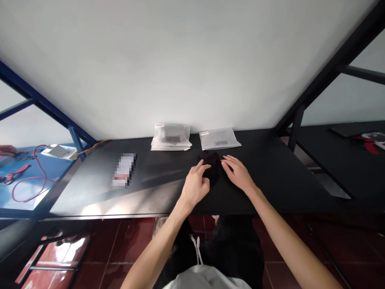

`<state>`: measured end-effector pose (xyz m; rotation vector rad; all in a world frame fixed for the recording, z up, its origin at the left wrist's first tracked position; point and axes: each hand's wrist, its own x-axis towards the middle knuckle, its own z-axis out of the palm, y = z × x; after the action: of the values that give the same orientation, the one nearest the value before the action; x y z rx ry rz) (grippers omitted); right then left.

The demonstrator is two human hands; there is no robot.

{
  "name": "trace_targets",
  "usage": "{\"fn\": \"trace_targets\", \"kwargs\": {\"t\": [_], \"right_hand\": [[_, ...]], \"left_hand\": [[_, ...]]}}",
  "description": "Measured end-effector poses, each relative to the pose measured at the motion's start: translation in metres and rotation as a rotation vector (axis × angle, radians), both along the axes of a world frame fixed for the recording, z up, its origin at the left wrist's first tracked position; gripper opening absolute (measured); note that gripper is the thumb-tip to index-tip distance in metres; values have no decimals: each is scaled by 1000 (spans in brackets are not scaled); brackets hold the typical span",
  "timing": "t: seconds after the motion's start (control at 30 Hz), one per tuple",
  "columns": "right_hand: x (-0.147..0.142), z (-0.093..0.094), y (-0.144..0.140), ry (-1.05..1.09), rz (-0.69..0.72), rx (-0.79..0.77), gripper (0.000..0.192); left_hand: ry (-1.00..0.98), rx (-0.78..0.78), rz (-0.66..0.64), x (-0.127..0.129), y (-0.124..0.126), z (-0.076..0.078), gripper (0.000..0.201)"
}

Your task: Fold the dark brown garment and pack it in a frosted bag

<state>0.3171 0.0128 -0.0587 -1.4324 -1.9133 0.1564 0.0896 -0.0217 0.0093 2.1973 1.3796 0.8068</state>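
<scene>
A crumpled, very dark piece of fabric (213,162) lies on the black tabletop (162,176), hard to make out against it. Over its left edge is my left hand (195,185), with thumb and forefinger apart, the forefinger reaching across the fabric and the other fingers partly bent. My right hand (237,172) rests low at the fabric's right side, fingers stretched out and close to flat. Behind the hands lie a stack of frosted zip bags (171,137) and, to its right, a single frosted zip bag (220,139) with a small dark patch showing through.
A pixelated phone-like object (124,170) lies on the left of the tabletop. Beyond a blue metal frame, a blue table (21,196) holds a red cable (45,176), a white box (60,151) and another person's hand (7,150). A black frame (296,128) stands at right.
</scene>
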Motion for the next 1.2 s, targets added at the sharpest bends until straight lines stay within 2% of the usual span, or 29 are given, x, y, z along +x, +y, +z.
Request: {"fn": "trace_targets", "kwargs": {"t": [0.1, 0.23, 0.33, 0.47, 0.63, 0.77, 0.87, 0.93, 1.03, 1.13, 1.2], "right_hand": [[-1, 3, 0, 61, -6, -7, 44], [-2, 7, -1, 146, -11, 15, 42], [-2, 12, -2, 185, -13, 16, 38], [0, 17, -4, 215, -28, -1, 36], [1, 16, -12, 217, -14, -21, 38], [0, 7, -16, 91, 24, -19, 42], [1, 0, -16, -31, 4, -13, 44], [3, -3, -17, -88, -25, -8, 44], [7, -8, -20, -131, -71, 1, 44], [10, -10, -23, -148, -104, 6, 44], [10, -11, -24, -156, -112, 7, 44]], "left_hand": [[119, 119, -12, -3, 7, 1, 43], [240, 104, -53, 3, 12, -13, 37], [214, 129, -21, 13, 13, -23, 30], [53, 111, 55, 31, 12, -30, 23], [-238, -3, 118, 42, 11, -29, 15], [-526, -166, 171, 30, 12, -23, 16], [-625, -227, 249, 11, 10, -18, 18], [-594, -210, 323, -4, 6, -13, 19], [-361, -109, 420, -27, -1, -9, 20], [-76, -16, 438, -44, -7, -11, 23], [28, 27, 426, -51, -9, -15, 13]]}}
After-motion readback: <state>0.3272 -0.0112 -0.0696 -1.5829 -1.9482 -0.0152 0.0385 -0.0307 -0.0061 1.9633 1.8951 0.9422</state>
